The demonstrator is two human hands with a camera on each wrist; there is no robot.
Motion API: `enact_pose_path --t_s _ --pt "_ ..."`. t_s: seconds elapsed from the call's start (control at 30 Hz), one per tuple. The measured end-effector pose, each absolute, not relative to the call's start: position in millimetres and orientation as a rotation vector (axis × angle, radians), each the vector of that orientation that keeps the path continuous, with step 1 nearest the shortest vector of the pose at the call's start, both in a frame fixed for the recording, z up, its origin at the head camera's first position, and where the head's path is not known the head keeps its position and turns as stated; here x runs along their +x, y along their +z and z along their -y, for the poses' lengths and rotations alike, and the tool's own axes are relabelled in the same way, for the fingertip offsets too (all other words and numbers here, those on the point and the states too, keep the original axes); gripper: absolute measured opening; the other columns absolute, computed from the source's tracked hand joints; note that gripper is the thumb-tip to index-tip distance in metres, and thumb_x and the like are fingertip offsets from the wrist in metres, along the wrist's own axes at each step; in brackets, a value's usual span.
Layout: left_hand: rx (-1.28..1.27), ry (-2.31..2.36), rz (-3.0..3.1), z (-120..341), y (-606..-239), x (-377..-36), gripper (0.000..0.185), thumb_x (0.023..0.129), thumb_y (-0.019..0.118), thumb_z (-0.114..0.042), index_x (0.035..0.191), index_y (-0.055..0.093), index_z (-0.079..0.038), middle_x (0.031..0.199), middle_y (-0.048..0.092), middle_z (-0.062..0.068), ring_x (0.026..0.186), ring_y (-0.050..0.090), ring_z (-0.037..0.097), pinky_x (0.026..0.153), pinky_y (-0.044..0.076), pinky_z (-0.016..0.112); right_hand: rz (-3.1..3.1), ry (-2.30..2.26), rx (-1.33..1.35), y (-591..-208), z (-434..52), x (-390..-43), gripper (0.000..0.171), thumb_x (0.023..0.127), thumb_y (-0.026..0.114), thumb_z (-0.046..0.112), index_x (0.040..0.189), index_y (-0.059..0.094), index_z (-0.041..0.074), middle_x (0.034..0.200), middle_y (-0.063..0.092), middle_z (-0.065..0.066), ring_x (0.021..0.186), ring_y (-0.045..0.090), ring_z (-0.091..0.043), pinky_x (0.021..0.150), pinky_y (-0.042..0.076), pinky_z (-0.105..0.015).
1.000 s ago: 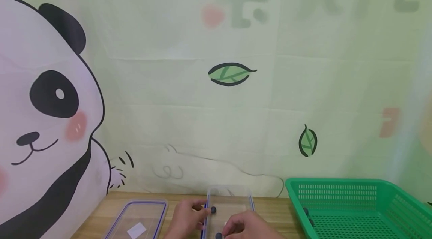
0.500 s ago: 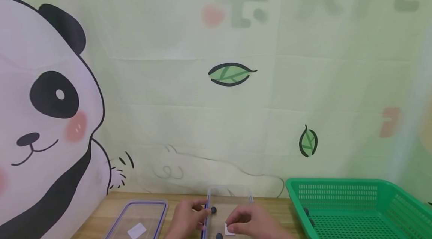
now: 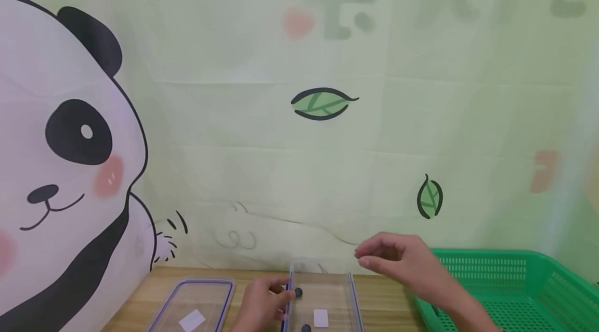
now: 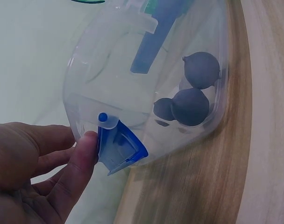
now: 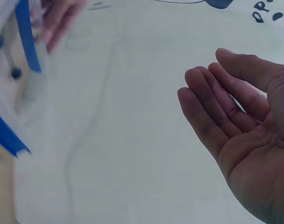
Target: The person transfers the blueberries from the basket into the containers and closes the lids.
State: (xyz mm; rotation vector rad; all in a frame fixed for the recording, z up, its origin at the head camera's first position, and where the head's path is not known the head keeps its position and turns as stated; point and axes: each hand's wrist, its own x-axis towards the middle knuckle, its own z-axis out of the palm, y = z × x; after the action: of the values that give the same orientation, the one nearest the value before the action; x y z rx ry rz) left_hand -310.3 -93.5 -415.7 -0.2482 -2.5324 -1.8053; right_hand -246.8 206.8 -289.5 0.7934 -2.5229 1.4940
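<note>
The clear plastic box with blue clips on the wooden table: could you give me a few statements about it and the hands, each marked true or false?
1. The left hand touches the clear plastic box with blue clips at its left side. True.
2. The right hand holds a dark ball. False: its palm shows empty, fingers relaxed, raised above the table.
3. Small dark round balls lie inside the box. True.
4. The flat clear lid is clipped onto the box. False: it lies on the table left of the box.
5. The green plastic basket stands right of the box. True.
</note>
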Motion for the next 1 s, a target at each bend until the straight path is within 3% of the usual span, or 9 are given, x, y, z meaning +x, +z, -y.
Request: enact_pose_path --t_s 0.2,0.4,1.0 --pt "-0.267 -1.800 2.525 93 -415 -309 0.036 0.094 0.076 0.004 0.128 0.068 0.014 0.090 0.067 0.008 0.068 0.066 0.015 0.059 0.065 0.032 2.551 1.279 0.763 -262 -240 -248 0.021 0.101 0.076 0.025 0.117 0.078 0.011 0.112 0.077 0.000 0.098 0.074 -0.017 0.084 0.063 -0.030" --pt "-0.256 -1.807 2.532 92 -414 -309 0.035 0.095 0.075 0.003 0.128 0.068 0.013 0.089 0.067 0.008 0.067 0.067 0.015 0.059 0.065 0.032 2.608 1.221 0.693 -257 -278 -264 0.024 0.102 0.075 0.028 0.120 0.077 0.012 0.116 0.076 -0.001 0.107 0.072 -0.019 0.087 0.061 -0.031" --pt "-0.227 -1.773 2.567 93 -418 -311 0.035 0.096 0.076 -0.001 0.128 0.070 0.011 0.087 0.067 0.006 0.062 0.068 0.014 0.057 0.064 0.032 2.831 1.403 0.622 -319 -355 -317 0.031 0.104 0.071 0.019 0.122 0.071 -0.006 0.114 0.074 -0.016 0.103 0.072 -0.033 0.088 0.063 -0.045"
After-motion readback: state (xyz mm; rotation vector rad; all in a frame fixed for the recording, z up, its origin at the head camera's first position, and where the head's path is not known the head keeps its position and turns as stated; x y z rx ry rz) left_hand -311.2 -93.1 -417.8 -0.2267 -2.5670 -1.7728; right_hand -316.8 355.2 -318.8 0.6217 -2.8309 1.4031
